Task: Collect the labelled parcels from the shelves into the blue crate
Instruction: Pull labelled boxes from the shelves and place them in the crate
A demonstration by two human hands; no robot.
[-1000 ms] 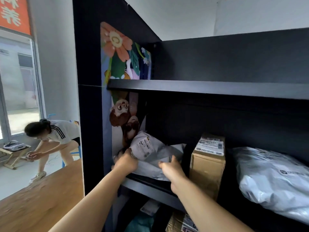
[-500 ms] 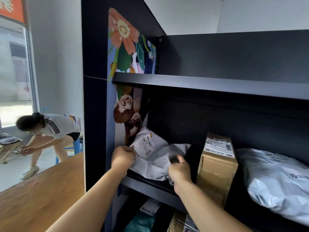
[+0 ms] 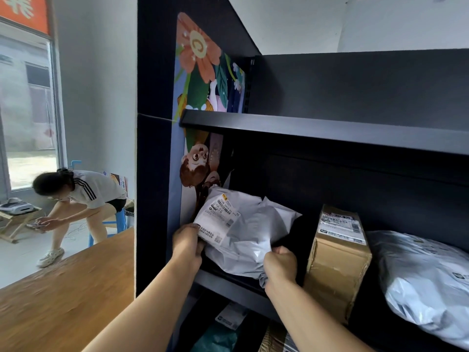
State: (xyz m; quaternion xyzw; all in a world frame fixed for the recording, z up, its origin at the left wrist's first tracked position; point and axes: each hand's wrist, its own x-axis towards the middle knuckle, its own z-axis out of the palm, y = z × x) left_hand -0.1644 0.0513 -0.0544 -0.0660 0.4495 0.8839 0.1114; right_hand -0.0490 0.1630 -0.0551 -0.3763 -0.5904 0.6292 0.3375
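both hands on grey poly parcel at left end of middle shelf. left hand grip pinches its labelled corner, right hand bunches the front edge. risk: slack film slips or tears, possibly snagging the cardboard box. blue crate not visible.
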